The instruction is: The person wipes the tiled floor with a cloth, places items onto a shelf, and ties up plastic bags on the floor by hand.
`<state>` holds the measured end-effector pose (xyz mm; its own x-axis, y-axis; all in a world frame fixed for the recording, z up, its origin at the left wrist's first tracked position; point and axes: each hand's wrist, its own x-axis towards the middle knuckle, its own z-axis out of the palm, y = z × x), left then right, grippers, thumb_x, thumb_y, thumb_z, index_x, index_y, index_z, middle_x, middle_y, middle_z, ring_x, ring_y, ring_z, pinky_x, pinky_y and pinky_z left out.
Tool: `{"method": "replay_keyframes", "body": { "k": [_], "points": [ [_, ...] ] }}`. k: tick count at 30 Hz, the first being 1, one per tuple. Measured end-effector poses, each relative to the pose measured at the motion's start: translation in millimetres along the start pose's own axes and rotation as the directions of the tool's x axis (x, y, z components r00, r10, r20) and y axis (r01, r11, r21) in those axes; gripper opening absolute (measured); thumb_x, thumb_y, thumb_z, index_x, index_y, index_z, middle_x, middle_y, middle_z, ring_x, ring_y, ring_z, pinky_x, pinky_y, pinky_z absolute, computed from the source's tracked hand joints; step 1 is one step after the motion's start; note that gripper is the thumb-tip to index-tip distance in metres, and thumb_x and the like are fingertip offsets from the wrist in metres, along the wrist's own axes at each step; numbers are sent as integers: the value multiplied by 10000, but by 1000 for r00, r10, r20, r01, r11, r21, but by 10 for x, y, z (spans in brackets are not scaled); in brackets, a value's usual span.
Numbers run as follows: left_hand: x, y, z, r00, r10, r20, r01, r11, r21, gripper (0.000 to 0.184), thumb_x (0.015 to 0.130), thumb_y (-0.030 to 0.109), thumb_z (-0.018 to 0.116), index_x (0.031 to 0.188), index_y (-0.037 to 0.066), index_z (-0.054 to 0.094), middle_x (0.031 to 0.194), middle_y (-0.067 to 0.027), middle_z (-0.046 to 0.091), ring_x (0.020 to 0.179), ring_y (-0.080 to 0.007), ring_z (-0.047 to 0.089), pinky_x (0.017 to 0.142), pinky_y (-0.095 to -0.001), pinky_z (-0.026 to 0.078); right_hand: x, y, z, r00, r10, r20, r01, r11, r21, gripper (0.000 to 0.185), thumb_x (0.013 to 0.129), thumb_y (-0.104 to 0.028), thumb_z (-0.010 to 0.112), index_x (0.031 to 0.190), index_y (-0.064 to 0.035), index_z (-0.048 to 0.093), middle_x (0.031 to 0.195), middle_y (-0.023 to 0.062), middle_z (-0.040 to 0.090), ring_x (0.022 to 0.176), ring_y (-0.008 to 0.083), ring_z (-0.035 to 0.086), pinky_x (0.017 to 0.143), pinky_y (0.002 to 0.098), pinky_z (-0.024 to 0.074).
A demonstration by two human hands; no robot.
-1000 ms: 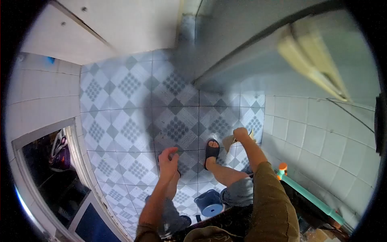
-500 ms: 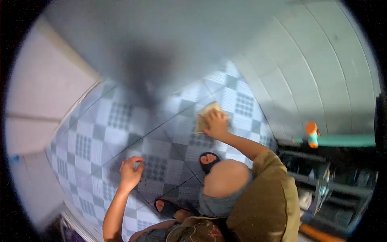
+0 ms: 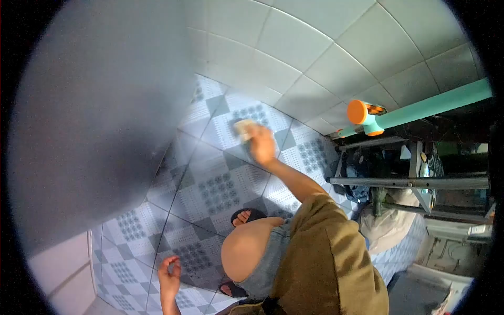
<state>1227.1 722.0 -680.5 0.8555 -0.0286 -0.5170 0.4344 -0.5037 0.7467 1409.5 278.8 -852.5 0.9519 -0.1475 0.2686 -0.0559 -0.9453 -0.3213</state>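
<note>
Low over the patterned floor tiles (image 3: 220, 191), my right hand (image 3: 261, 144) is closed on a beige cloth (image 3: 244, 129), near the foot of the tiled wall. The hand is slightly blurred, and its palm side is hidden. My left hand (image 3: 169, 273) hangs at the lower left above the floor, its fingers curled but apart, with nothing in them. Both feet wear dark sandals (image 3: 251, 214), and one bare knee is bent between my arms.
A large grey panel (image 3: 100, 115) fills the left side. White tiled wall (image 3: 315, 58) rises at the top. On the right are a turquoise pole with an orange end (image 3: 430, 107), a metal rack (image 3: 409, 182) and a beige bag (image 3: 386, 226).
The view has swung to the right, bringing the rack and pole closer. My right hand has lifted the cloth from lying spread under it to bunched in its fingers. My left hand stays free.
</note>
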Motion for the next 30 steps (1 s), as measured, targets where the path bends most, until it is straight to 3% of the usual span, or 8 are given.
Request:
{"method": "replay_keyframes", "body": {
  "k": [5,9,15,16,17,21,27,30],
  "points": [
    [-154,-408,-164,998,54,15,-56,990,131,103,853,54,576,944,12,601,875,-29,597,826,-103,533,733,-251,440,-744,1361,-832,465,871,-162,-883,442,-157,438,854,-193,452,1291,-195,455,1229,158,482,1128,379,433,949,458,361],
    [-143,-330,-227,983,-174,-54,178,982,65,99,852,35,588,942,-6,595,892,-52,611,822,-113,544,743,-259,444,-1012,2030,-523,288,950,-121,-911,233,-341,563,811,-316,528,1334,-183,371,1322,117,425,1210,340,378,944,460,361],
    [-82,-413,-180,996,-84,-25,86,993,86,97,861,15,565,952,-10,588,912,-74,615,838,-132,545,788,-268,431,-417,288,407,825,544,-152,-558,827,-70,364,780,-104,498,1142,-71,522,1025,171,524,907,353,505,759,459,433],
    [-55,-393,-134,1000,-27,-4,28,988,149,104,865,26,557,957,-11,585,928,-83,616,862,-147,548,806,-281,428,-621,86,1085,882,69,-466,-212,941,-262,334,797,-76,477,1125,-36,523,1036,183,531,948,343,514,768,465,443],
    [-32,-359,-94,999,29,20,-32,977,211,111,868,37,550,963,-11,582,943,-92,616,886,-161,551,823,-294,424,-420,-653,611,831,519,200,-548,826,135,318,805,-84,479,1113,-21,527,1062,204,542,991,336,521,790,454,452],
    [-86,-137,-10,998,21,64,-41,947,320,129,867,71,545,964,-7,579,967,-107,615,917,-194,556,844,-322,423,-723,-1257,426,943,-321,92,250,861,443,255,795,-50,482,1032,-40,575,1062,168,570,976,338,551,815,438,454],
    [-159,-306,-21,989,-103,103,59,929,366,222,817,95,597,1021,8,596,990,-148,621,965,-294,563,875,-369,417,-1622,716,-854,859,510,-56,-509,860,25,452,791,-45,472,1235,-126,505,1070,185,536,1011,348,485,884,485,383],
    [-188,-132,26,992,-51,111,-1,906,423,215,849,82,541,1033,-22,580,1025,-162,607,978,-286,560,882,-369,415,-2349,1130,-764,258,966,10,-966,258,-2,683,703,-197,663,1323,-153,380,1107,154,451,965,332,475,864,444,381]
  ]
}}
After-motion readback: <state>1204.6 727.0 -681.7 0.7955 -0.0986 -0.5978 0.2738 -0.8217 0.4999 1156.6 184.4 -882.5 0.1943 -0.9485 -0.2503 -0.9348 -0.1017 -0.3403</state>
